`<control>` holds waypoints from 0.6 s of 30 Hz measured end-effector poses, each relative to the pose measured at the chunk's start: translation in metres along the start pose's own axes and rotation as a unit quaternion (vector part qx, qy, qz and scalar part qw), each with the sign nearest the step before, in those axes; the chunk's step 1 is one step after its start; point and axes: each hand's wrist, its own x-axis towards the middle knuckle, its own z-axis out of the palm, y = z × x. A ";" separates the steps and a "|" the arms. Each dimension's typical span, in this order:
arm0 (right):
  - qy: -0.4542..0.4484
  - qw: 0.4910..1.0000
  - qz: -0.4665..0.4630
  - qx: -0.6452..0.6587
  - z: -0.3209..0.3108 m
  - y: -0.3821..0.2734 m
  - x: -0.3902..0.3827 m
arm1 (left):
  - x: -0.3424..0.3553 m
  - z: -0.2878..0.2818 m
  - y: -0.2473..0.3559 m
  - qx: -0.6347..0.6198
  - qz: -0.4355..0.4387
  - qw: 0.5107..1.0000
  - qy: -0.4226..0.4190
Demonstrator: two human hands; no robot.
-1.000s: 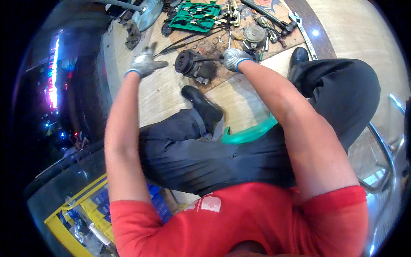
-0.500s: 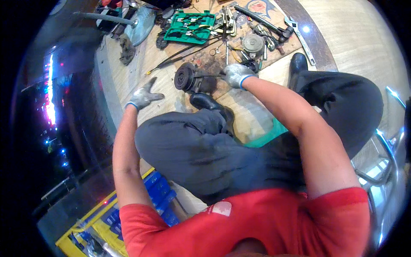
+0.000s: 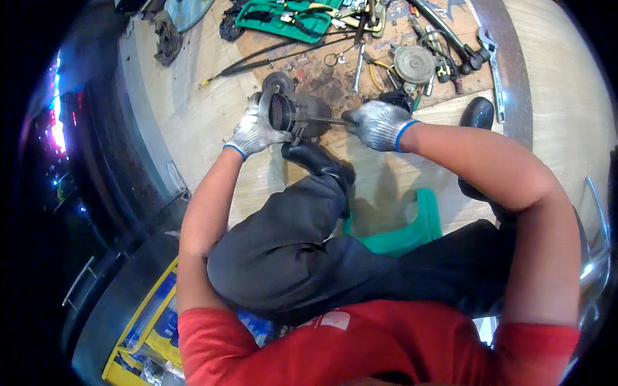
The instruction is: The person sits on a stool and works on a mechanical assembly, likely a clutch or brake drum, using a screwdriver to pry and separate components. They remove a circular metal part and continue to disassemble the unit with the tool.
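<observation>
Gloves on both hands, grey knit with blue cuffs. Left hand (image 3: 257, 132) wrapped around the front rim of a greasy round motor part (image 3: 293, 116), fingers curled tight on the ring end, thumb over the top. Right hand (image 3: 376, 123) closed in a fist around the handle of a thin metal rod (image 3: 322, 119), maybe a screwdriver, hard to tell which; tip poking into the side of the motor part, right beside the left hand.

Motor part lying on its side at the near edge of a stained brown board (image 3: 322, 77) on the pale wooden floor (image 3: 199, 109), just above a black boot (image 3: 315, 161) tucked under the knee. Small round disc (image 3: 278, 82) flat on the board just behind it, not quite touching as far as can be seen.

Further back on the board: green tool tray (image 3: 283, 16) with pliers in it, round grey cap (image 3: 413, 63), loose wrench (image 3: 358, 67), a couple of long thin rods (image 3: 257, 58) lying slantwise, big spanner (image 3: 492, 55) off toward the right. Second black boot (image 3: 477, 112) near the right forearm. Green plastic stool (image 3: 405, 231) peeking out under dark trousers. Yellow crate (image 3: 138, 328) with blue boxes down at lower left, beside the red shirt sleeve.
</observation>
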 end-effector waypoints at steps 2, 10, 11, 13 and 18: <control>-0.023 1.000 -0.012 -0.007 -0.012 -0.009 0.001 | -0.001 0.000 -0.009 -0.003 0.011 1.000 0.020; 0.076 0.997 -0.012 0.003 0.011 -0.041 -0.004 | -0.009 0.011 -0.027 -0.049 0.026 0.996 0.064; 0.064 0.998 0.005 -0.019 0.010 -0.049 -0.001 | -0.011 0.012 -0.031 -0.060 0.021 0.995 0.072; 0.044 0.998 0.031 -0.018 0.001 -0.060 -0.005 | -0.015 0.018 -0.046 -0.113 -0.006 0.991 0.078; 0.053 0.993 0.087 -0.057 0.002 -0.056 -0.004 | -0.022 0.037 -0.079 -0.194 -0.042 0.976 0.087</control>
